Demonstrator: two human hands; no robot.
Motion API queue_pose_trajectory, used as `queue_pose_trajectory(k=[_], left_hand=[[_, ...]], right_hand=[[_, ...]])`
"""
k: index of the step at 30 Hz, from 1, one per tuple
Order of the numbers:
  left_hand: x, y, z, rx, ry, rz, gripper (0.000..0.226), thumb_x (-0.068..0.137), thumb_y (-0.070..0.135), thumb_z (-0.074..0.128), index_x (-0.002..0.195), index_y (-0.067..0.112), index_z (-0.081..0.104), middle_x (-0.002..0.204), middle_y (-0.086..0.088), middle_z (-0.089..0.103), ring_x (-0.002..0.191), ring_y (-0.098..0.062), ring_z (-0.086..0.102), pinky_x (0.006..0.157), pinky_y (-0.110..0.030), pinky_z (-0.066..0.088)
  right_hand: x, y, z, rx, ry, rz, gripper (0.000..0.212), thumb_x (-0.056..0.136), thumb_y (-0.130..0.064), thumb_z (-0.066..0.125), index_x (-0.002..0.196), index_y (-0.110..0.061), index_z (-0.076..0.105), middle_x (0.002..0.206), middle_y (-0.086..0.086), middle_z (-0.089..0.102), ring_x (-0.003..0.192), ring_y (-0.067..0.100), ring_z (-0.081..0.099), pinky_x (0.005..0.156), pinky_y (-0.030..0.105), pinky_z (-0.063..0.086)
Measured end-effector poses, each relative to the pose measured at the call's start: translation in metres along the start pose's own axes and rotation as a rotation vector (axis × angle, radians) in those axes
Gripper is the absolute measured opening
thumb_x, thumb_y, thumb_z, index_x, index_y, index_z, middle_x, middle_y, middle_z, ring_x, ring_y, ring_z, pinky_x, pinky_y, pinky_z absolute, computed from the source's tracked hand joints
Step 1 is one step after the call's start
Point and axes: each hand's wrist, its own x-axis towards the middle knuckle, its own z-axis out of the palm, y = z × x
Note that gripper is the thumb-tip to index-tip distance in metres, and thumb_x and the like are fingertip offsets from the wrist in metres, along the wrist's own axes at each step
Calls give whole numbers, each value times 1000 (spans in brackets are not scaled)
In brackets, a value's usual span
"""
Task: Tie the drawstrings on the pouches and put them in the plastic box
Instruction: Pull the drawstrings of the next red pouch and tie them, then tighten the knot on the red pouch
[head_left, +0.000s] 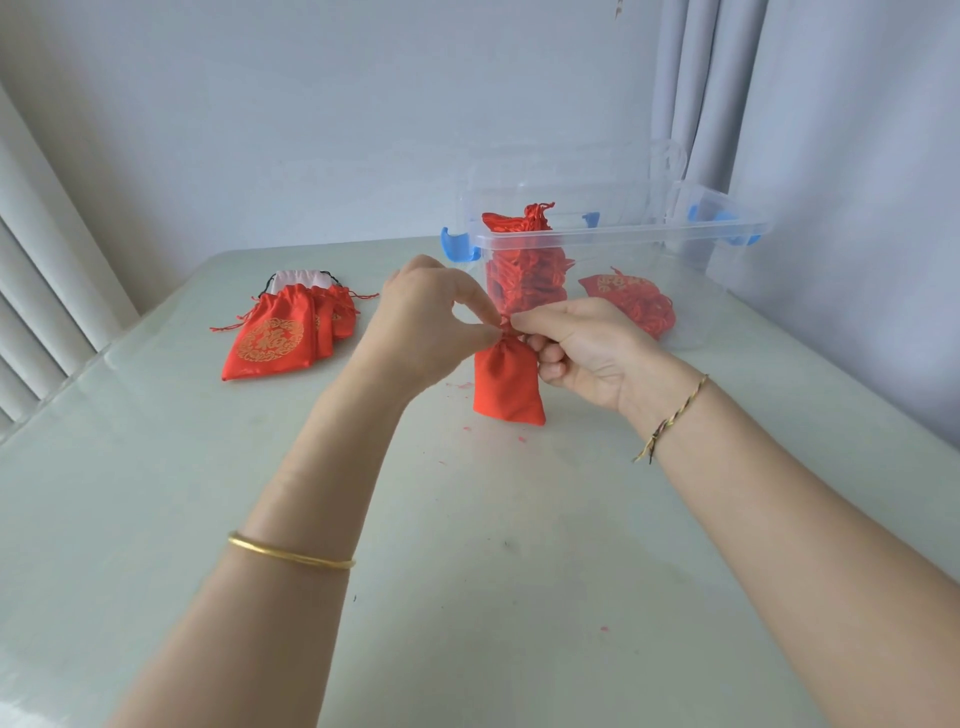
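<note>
**A:** Hands first: what are they doing?
**B:** Left hand (426, 322) and right hand (587, 353) both pinch the drawstring (503, 323) of a red pouch (508, 384) held between them.
**A:** Progress?
**B:** Partway, I'd judge. Finished pouches (519, 275) sit in the plastic box (623, 235) just beyond the hands. A pile (275, 338) waits left of the left hand.

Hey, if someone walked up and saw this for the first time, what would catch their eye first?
Dead centre, a left hand and right hand pinch the gathered neck of a plain red fabric pouch. Behind it sits a clear plastic box with blue latches holding more red pouches. At the left lies a pile of red gold-printed pouches.
</note>
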Motion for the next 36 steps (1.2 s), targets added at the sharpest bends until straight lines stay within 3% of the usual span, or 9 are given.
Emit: queue_pose_trajectory(k=[6, 11, 16, 19, 22, 26, 30, 32, 36], left_hand=[[1, -2, 7, 21, -10, 9, 9, 77, 24, 71, 77, 30, 65, 105, -4, 51, 106, -21, 48, 81, -26, 35], [3, -4, 8, -6, -7, 14, 5, 83, 17, 63, 79, 16, 61, 76, 4, 56, 75, -16, 51, 59, -20, 36], [4, -11, 0, -72, -23, -65, 5, 86, 10, 58, 82, 11, 58, 67, 6, 50, 57, -9, 41, 48, -17, 32], [3, -9, 6, -48, -85, -90, 6, 86, 8, 55, 81, 11, 58, 68, 4, 51, 59, -13, 43, 52, -22, 34], [3, -11, 7, -140, -103, -140, 16, 87, 6, 53, 74, 15, 55, 68, 3, 57, 63, -15, 47, 63, -26, 40], [2, -11, 4, -215, -86, -136, 16, 87, 6, 53, 73, 15, 55, 68, 3, 59, 61, -10, 50, 63, -26, 43], [1, -1, 2, -313, -106, -101, 12, 87, 5, 53, 78, 11, 58, 67, 1, 60, 59, -8, 50, 52, -11, 42], [0, 2, 1, -340, -103, -84, 10, 88, 5, 53, 80, 9, 60, 67, 1, 60, 59, -8, 51, 50, -9, 40], [5, 11, 1, -389, -67, -93, 8, 88, 12, 57, 82, 11, 61, 69, 4, 61, 61, -6, 51, 50, -10, 41]], right_hand=[[0, 1, 0, 0, -38, -15, 30, 86, -3, 58, 58, -9, 48, 54, 3, 40, 34, 4, 30, 39, 16, 21], [1, -2, -9, -205, -44, -136, 15, 84, -4, 63, 69, -6, 61, 58, 5, 49, 39, 4, 37, 39, 14, 27], [9, 0, -28, -254, 97, -187, 21, 81, -1, 65, 64, -13, 62, 53, -2, 56, 43, 8, 39, 45, 17, 29], [10, 7, -32, -375, 160, -222, 19, 82, -4, 65, 65, -13, 62, 59, -3, 53, 46, 6, 42, 48, 16, 32], [5, 5, -30, -470, 98, -280, 7, 85, -3, 61, 84, -8, 66, 61, -5, 54, 44, -2, 50, 43, 11, 34], [1, -6, -26, -527, 5, -248, 30, 85, -1, 56, 111, -15, 62, 92, 1, 59, 66, 10, 58, 44, 15, 41], [-8, -11, -14, -642, -124, -280, 25, 79, -15, 69, 103, -16, 65, 90, 0, 65, 76, 11, 61, 50, 16, 40], [-9, -10, -10, -772, -65, -380, 18, 76, -18, 72, 94, -15, 69, 90, 1, 69, 80, 11, 62, 54, 15, 42], [-18, -27, -19, -875, -15, -407, 12, 78, -10, 69, 88, -6, 71, 84, 9, 71, 76, 18, 63, 70, 28, 50]])
